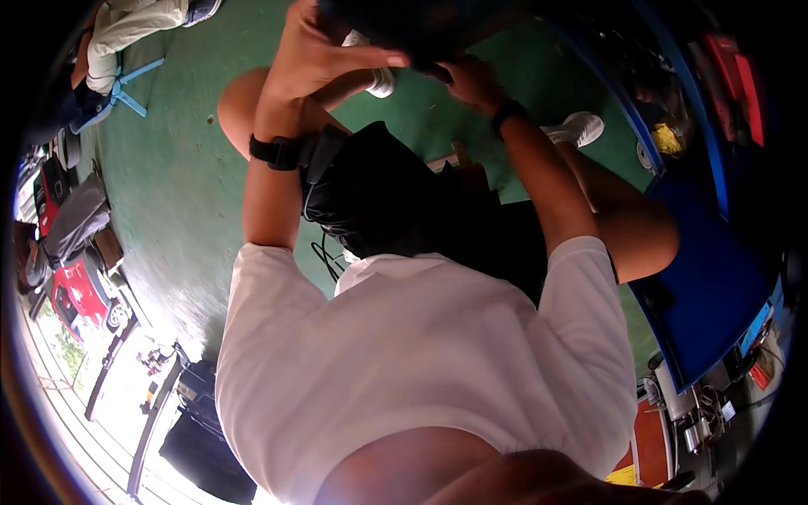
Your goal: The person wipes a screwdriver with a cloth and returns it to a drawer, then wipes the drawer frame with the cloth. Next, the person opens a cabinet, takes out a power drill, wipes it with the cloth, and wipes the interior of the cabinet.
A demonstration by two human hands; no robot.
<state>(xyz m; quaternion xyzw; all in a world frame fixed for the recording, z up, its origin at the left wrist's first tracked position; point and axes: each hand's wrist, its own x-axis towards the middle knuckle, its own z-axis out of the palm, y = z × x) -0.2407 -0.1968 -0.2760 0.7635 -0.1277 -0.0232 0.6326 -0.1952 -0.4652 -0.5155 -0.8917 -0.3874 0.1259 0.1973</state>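
A large dark object (429, 25), too shadowed to name, is at the top edge of the head view. My left hand (311, 55) is at its left side, thumb stretched along its near edge and the other fingers partly hidden. My right hand (471, 84) closes round a dark part at the object's lower right; the fingertips are in shadow. Black straps circle both wrists. Between my bent knees a black bag-like bundle (370, 189) sits close to my white shirt.
Blue metal panels (707, 286) stand close on my right, with red items (741, 88) above. A person on a light-blue stool (126, 88) is at the upper left. Another person (76, 223) is near a red car (80, 295). The floor (185, 151) is green.
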